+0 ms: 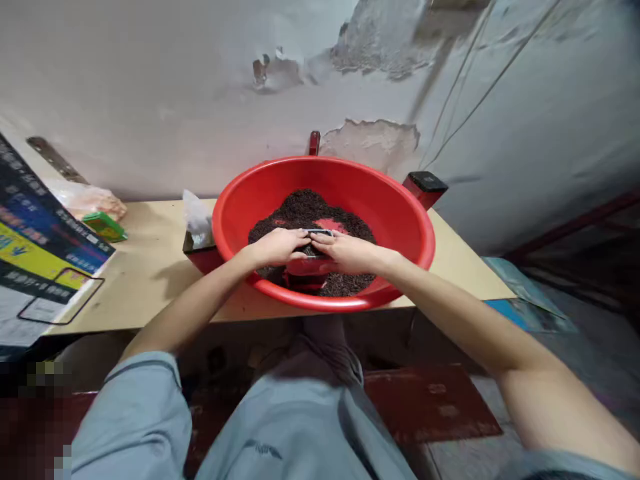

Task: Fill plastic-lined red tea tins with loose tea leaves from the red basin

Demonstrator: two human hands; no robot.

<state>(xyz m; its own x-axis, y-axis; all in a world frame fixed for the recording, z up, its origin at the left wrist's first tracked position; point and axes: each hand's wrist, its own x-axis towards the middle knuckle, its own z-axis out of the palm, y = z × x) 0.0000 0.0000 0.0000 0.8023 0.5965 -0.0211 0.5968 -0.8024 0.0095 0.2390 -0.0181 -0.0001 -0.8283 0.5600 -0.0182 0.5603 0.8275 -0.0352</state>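
A wide red plastic basin [405, 200] stands on the table, with dark, loose, leaf-like bits [305, 203] heaped inside. In the middle of it, both my hands are at a small red box [307, 267] with a pale rim, dark bits showing at its top. My left hand [281, 247] holds the box's left side, fingertips over the top. From the right, my right hand [347, 252] grips the other side, its fingers also reaching over the top. The box's underside and my thumbs' exact contact are partly hidden.
A red box with a black top [426, 183] stands behind the basin's right side. Left of the basin, a clear plastic bag [197, 217] sits in another box. Further left are a green packet [105, 227] and a large printed carton [45, 247]. The table's [150, 293] front edge is near my body.
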